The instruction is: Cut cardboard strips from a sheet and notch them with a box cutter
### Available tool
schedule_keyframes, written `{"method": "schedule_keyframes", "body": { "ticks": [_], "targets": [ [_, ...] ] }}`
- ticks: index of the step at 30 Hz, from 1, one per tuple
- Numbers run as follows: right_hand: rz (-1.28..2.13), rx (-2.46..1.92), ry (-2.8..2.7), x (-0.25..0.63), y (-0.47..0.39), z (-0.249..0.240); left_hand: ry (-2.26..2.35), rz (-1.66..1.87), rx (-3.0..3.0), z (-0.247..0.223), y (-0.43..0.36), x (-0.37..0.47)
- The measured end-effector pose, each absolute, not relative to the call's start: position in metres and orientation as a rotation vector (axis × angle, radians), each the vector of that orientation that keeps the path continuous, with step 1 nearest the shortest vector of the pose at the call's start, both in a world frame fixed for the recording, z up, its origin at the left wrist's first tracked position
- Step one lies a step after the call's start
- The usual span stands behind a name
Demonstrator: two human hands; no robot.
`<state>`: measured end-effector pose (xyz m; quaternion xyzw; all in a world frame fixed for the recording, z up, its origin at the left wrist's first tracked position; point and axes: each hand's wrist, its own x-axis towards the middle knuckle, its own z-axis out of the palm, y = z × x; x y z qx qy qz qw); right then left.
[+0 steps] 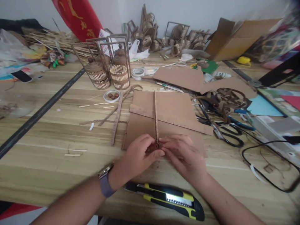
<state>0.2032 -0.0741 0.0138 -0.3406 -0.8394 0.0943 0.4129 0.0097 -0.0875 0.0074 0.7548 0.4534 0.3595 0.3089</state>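
We've got our left hand (142, 151) and right hand (186, 156) both pinching the near end of a thin strip (155, 109), which runs lengthwise over the cardboard (174, 104) on our table (47, 134). Cutter (171, 200) lies on the near side of our hands, scissors (217, 131) off to the right.

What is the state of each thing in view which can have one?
Cardboard strip, standing on edge
Left hand, fingers at strip's near end
Right hand, fingers at the same end
Cardboard sheets, lying beneath the strip
Utility knife, lying down
Scissors, lying; blade opening unclear
Cardboard box, open
Left front basket, lidded
Right front basket, uncovered
Watch, worn
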Motion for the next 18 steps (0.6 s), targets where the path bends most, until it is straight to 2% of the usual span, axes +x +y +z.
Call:
{"method": "schedule_keyframes", "body": {
  "ticks": [9,18],
  "targets": [
    [-0.003,-0.827,-2.146,0.2003,-0.077,0.0109,1.24,0.894,2.036,0.0035,-0.0897,0.0128],
    [0.022,-0.806,-2.156,0.1983,-0.0793,0.0088,1.236,0.816,1.904,0.0047,-0.0911,0.0136]
  ]
}}
